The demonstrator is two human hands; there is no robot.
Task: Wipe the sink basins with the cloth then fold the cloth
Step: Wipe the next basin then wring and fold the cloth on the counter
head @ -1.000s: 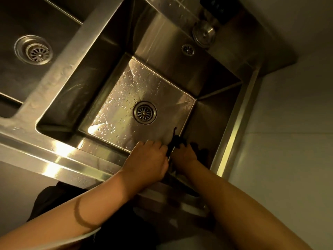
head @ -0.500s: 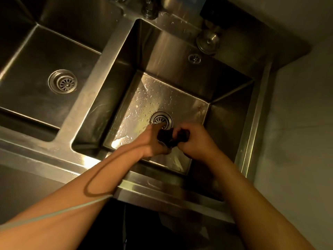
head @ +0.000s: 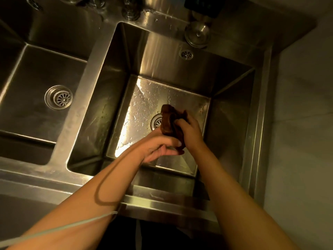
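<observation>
Over the steel sink, left to right:
Left basin [head: 36, 73]: dull steel with its own strainer drain [head: 59, 97]; no standing drops show on its floor, so I judge nothing more is needed there.
Right basin [head: 232, 112]: floor beaded with water around the drain [head: 156, 121], which the cloth partly hides from this view.
Left hand [head: 158, 148]: held above the right basin, palm turned up, fingers [head: 173, 142] curled loosely under the lower end of the cloth, supporting it from below.
Cloth [head: 170, 121]: dark brown, bunched into a thick upright wad between both hands, clear of the basin floor; probably kept over the basin so drips fall inside.
Right hand [head: 191, 129]: fingers wrapped round the right side of the cloth, gripping it firmly.
Step, as I judge it: gathering or wringing the cloth, before folding.
Sink plug [head: 197, 34]: rests on the rear ledge, out of the way.
</observation>
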